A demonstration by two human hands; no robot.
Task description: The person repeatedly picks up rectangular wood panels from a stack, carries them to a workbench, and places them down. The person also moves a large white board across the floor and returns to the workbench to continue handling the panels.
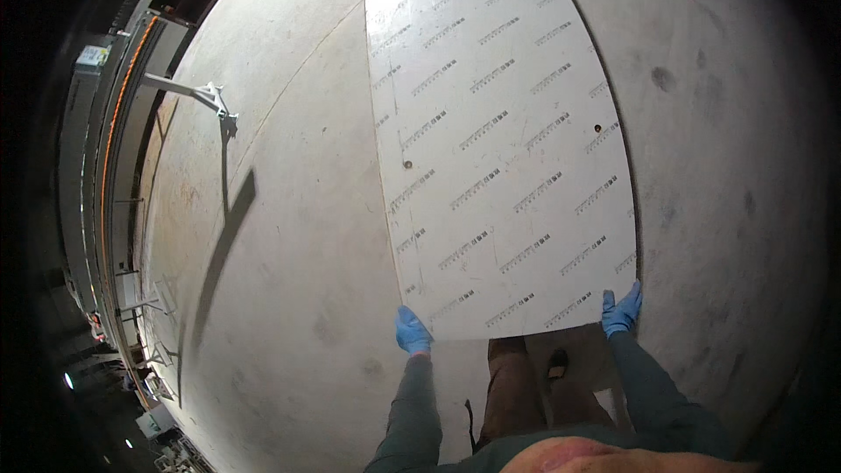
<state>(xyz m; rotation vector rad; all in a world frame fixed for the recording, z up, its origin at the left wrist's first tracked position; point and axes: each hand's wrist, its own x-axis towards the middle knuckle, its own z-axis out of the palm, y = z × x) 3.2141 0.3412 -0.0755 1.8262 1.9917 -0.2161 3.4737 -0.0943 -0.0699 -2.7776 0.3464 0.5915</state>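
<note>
A large white panel (499,140) printed with rows of dark marks lies stretched away from me over a concrete floor (298,236). Its near edge is lifted at my hands. My left hand (412,330), in a blue glove, grips the panel's near left corner. My right hand (621,309), also in a blue glove, grips the near right corner. Two small dark holes show on the panel's face. My legs and a shoe (557,363) are visible under the near edge.
A white metal brace (197,95) stands on the floor at the upper left and casts a long shadow. A wall with an orange strip (118,123) runs along the left rim. Small equipment and lights sit at the lower left.
</note>
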